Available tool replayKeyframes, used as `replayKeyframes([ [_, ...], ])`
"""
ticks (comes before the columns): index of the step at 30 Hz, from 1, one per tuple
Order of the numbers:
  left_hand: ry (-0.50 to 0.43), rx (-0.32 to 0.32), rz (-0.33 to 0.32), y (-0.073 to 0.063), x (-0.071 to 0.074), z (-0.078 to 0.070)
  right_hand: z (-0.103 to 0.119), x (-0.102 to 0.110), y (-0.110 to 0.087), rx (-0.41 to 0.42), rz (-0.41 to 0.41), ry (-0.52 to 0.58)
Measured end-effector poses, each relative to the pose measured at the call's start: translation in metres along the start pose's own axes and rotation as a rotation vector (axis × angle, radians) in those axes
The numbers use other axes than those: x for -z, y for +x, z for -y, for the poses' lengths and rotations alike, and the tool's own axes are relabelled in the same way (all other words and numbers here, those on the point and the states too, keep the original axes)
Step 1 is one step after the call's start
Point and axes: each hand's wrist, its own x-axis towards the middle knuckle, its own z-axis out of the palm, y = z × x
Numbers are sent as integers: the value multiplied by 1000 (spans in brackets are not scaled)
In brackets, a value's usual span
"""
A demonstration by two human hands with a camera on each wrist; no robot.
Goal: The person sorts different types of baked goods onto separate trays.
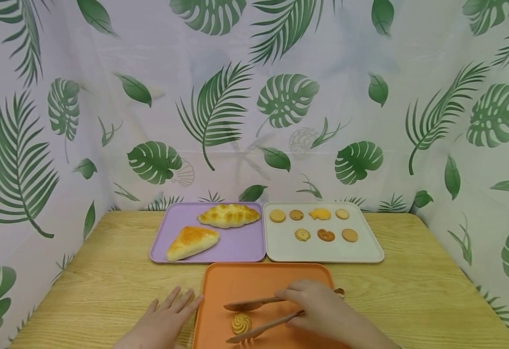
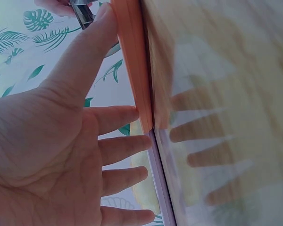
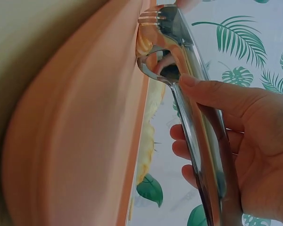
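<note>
My right hand (image 1: 320, 310) grips metal serving tongs (image 1: 246, 306) above the orange tray (image 1: 254, 276), thumb on one arm and fingers on the other. The tongs' two ends stand apart, one of them forked. Between those ends a swirled round cookie (image 1: 241, 324) sits on the tray; whether the metal touches it, I cannot tell. My left hand (image 1: 160, 322) has its fingers spread straight at the tray's left edge. In the left wrist view the thumb and index fingertip of that hand (image 2: 42, 155) meet the orange rim.
Behind on the left, a purple tray (image 1: 241, 249) bears a triangular bread (image 1: 193, 242) and a braided bread (image 1: 228, 216). Beside it, a white tray (image 1: 280, 249) carries several small cookies, including a pretzel shape (image 1: 326, 235) and a fish shape (image 1: 320, 214). A leaf-printed curtain surrounds the wooden table (image 1: 411, 291).
</note>
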Motion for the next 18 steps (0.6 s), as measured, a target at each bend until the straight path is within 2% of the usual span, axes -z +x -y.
replayKeyframes([
  [11,2,-4,-5,1,-1,1,0,0,3,66,-52,-17],
  [18,7,-4,-5,1,-1,1,-6,4,2,68,-88,-38],
])
